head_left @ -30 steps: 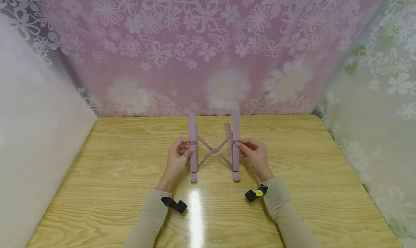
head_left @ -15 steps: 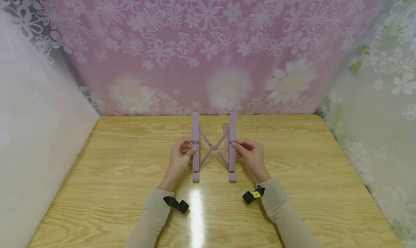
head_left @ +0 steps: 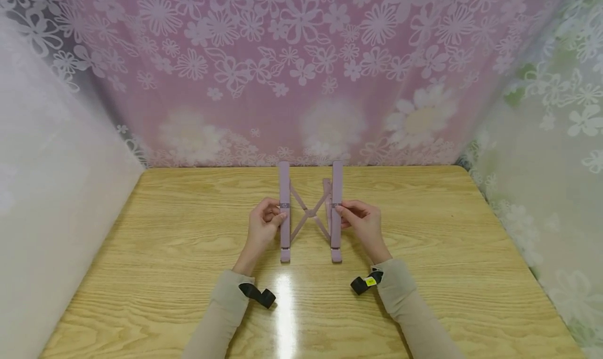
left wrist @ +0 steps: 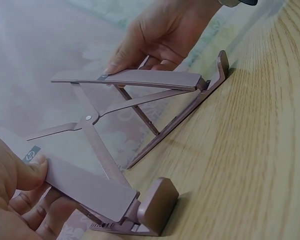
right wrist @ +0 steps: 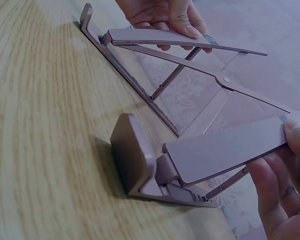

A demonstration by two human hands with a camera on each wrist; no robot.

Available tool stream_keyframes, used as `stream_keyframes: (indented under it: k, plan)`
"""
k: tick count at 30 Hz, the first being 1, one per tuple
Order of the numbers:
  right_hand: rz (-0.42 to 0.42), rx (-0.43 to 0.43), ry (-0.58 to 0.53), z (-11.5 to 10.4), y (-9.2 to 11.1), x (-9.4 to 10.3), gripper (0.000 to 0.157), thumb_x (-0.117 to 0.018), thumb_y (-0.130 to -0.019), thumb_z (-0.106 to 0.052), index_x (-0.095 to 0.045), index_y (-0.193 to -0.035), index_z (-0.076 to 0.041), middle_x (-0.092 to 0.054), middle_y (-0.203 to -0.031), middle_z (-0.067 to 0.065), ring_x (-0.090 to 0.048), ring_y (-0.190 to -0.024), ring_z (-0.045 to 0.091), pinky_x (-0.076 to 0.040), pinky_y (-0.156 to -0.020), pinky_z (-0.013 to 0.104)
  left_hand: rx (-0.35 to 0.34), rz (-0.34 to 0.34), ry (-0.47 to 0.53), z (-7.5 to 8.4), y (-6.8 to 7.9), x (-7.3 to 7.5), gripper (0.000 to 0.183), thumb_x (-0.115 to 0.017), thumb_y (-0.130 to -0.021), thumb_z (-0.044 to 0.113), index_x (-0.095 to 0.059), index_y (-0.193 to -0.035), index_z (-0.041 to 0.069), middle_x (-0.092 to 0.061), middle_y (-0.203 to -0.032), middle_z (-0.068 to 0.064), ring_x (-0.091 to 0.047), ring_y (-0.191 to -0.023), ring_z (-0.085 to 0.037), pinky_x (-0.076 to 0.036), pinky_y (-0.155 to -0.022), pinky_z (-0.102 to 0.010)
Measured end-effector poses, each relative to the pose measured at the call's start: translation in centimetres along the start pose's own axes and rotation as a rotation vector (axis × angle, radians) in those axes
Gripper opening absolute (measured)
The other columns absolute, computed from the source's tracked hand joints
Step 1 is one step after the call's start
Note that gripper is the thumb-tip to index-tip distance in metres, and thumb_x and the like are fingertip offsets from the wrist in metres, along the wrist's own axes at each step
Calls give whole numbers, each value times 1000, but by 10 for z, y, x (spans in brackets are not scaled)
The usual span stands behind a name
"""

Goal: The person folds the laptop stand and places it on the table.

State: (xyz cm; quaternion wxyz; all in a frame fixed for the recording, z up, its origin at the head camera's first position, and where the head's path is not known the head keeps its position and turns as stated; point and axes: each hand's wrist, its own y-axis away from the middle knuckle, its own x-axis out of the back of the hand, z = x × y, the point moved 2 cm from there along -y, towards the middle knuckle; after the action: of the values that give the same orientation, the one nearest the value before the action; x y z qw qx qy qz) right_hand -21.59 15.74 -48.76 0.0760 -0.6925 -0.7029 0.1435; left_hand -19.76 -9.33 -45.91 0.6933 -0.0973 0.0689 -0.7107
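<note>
A pinkish-purple folding laptop stand stands on the wooden table, its two long arms joined by an X-shaped brace. My left hand pinches the left arm near its middle, thumb on top beside a grey logo band. On the other side my right hand grips the right arm the same way. In the left wrist view the raised front lip and the notched base below it show close up. The right wrist view shows the strut under the right arm, propping it above its base.
The wooden table extends around the stand, with its back edge just behind it. A pink floral curtain hangs at the back, and pale panels close off both sides. Black straps with small cameras sit on both wrists.
Both hands have moved inward, bringing the stand's two arms closer together and narrowing the X brace. Most of this came in the first half second; the last half second shows little movement.
</note>
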Motion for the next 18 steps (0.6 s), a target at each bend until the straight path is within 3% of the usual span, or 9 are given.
stream_keyframes:
  k: [8,18]
  plan:
    - [-17,7,-11,0,0,0,23,-68,-84,-2,-65,-99,14,-70,-84,10,-64,-58,16,-55,-52,33,7,9,10,-1,0,-3,20,-61,-82,-14,-57,-101,-13,-55,-77,-26,-54,-58,-27,-51,-51,-47]
    - [-16,6,9,0,0,-1,21,-68,-84,-2,-65,-98,13,-70,-82,7,-64,-58,15,-55,-52,33,5,4,20,-1,0,-5,20,-61,-82,-14,-57,-102,-13,-55,-77,-25,-55,-60,-37,-52,-51,-41]
